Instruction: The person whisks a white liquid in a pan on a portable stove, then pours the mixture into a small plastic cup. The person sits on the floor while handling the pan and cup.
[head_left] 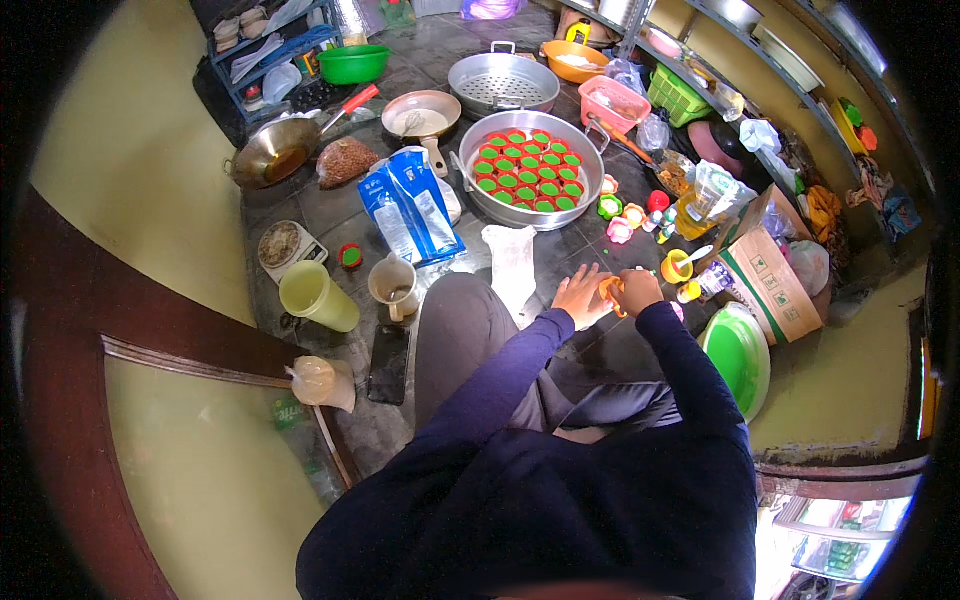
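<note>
Just past my knees, my left hand (583, 297) and my right hand (637, 292) meet over a small orange mould (611, 292). The left fingers stretch along its side, while the right fingers curl over it; its inside is hidden. Flower-shaped moulds in pink (620, 230), orange (634, 214) and green (609, 207) lie beyond my hands. A yellow cup (676, 265) with a white-handled utensil in it stands to the right. Left of my hands, a white cloth (512, 265) is spread on the floor. Farther off, a metal steamer pan (471, 205) holds several red cups filled with green.
A green-lined basin (737, 350) and a cardboard box (770, 285) stand at right. Blue packets (440, 235), a beige mug (395, 285), a yellow-green pitcher (320, 298), a kitchen scale (292, 250) and a phone (388, 365) are at left. Pans and bowls line the back.
</note>
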